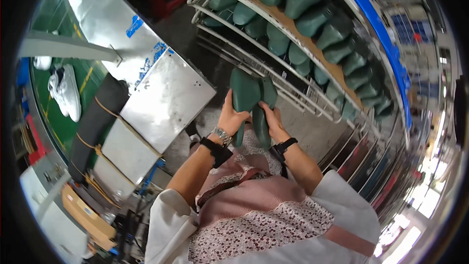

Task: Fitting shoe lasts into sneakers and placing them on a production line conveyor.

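Two dark green shoe lasts are held side by side in front of me, over the floor beside a rack. My left hand (230,117) is wrapped round the left shoe last (244,90), thumb across its near face. My right hand (273,121) grips the right shoe last (262,129), whose narrow side faces up. The two lasts touch or nearly touch. Part of each is hidden behind fingers. Just beyond them stands the white wire rack (288,90), its shelves lined with several more green lasts (312,19).
To my left is a metal-topped bench (166,98), with a dark padded roll (97,122) tied along its side. White sneakers (65,90) lie past it. A cardboard box (88,215) sits at lower left. A blue rail (376,24) edges the rack; lower racks (361,161) stand right.
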Available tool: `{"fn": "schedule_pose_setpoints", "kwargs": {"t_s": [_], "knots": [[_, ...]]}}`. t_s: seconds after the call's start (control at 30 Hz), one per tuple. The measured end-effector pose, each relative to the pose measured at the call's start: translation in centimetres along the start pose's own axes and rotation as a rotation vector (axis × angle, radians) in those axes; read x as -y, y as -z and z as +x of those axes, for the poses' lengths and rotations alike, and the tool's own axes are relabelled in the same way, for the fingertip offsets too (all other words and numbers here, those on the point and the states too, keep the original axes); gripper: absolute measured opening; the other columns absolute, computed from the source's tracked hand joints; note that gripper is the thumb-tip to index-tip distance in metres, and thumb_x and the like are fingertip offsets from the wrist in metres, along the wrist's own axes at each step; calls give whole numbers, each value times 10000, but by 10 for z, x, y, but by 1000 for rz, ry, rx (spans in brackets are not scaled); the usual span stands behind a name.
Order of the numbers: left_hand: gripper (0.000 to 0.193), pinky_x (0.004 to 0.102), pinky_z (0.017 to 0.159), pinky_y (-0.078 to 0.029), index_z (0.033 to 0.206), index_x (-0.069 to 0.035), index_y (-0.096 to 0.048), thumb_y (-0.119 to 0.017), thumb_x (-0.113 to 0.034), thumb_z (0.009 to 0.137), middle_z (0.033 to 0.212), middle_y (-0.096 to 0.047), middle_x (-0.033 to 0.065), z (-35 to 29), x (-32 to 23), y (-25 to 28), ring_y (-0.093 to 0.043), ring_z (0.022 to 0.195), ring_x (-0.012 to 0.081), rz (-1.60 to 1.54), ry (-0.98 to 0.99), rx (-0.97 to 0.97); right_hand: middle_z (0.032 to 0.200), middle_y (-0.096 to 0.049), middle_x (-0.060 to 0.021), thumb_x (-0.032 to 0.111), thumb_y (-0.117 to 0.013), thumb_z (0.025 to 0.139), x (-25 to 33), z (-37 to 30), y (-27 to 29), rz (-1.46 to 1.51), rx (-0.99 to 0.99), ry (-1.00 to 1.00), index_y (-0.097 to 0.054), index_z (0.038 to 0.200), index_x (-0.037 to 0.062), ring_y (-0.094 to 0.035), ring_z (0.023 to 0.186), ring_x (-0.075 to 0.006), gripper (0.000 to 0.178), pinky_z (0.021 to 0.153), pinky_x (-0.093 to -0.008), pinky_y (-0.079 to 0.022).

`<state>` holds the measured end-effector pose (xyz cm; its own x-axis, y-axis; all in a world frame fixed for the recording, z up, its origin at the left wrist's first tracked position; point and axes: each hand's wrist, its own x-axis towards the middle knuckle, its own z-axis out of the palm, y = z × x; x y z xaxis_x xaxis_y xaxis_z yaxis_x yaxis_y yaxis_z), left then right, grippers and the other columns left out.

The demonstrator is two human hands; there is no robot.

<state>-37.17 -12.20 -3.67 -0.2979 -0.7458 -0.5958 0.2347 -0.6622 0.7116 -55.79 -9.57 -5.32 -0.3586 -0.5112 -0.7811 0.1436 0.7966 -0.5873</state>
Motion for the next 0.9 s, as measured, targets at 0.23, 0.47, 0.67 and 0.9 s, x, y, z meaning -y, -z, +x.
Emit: {"fn": "schedule_pose_setpoints", "kwargs": {"t_s": [0.23, 0.47, 0.67, 0.9], "knots": [[1038, 521, 1055, -446, 1553, -121, -357, -831, -309, 649, 1450, -491, 249, 143, -5, -63, -526, 1259, 447, 1145, -27, -207, 1393, -560, -204, 408, -756, 916, 18, 174, 29, 75, -85, 107, -558, 1384, -48, -543, 1260, -304, 683, 1006, -431, -473], [944, 441, 1095, -405, 1485, -24, -428, -847, -278, 678, 1541, -358, 298, 250, -16, -51, -474, 1335, 431, 1571, -180, -111, 1563, -425, -233, 385, -630, 997, 23, 319, 17, -778, -9, 391, -432, 1492, -50, -431, 1413, -363, 688, 1165, -405, -350], [974, 502, 1077, -490, 1587, -293, -320, -796, -145, 751, 1615, -245, 289, 277, 18, -32, -506, 1304, 491, 1179, 49, -240, 1607, -348, -264, 353, -583, 1027, 36, 320, -25, -623, -21, 631, -293, 1589, 3, -275, 1519, -379, 723, 1246, -454, -227], [665, 536, 1167, -382, 1416, -207, -595, -773, -209, 774, 1596, -319, 259, 315, 7, -54, -452, 1323, 502, 1028, -188, -418, 1545, -420, -222, 408, -599, 1010, 39, 387, -40, 450, 462, 288, -400, 1505, -29, -376, 1450, -356, 690, 1189, -438, -334]]}}
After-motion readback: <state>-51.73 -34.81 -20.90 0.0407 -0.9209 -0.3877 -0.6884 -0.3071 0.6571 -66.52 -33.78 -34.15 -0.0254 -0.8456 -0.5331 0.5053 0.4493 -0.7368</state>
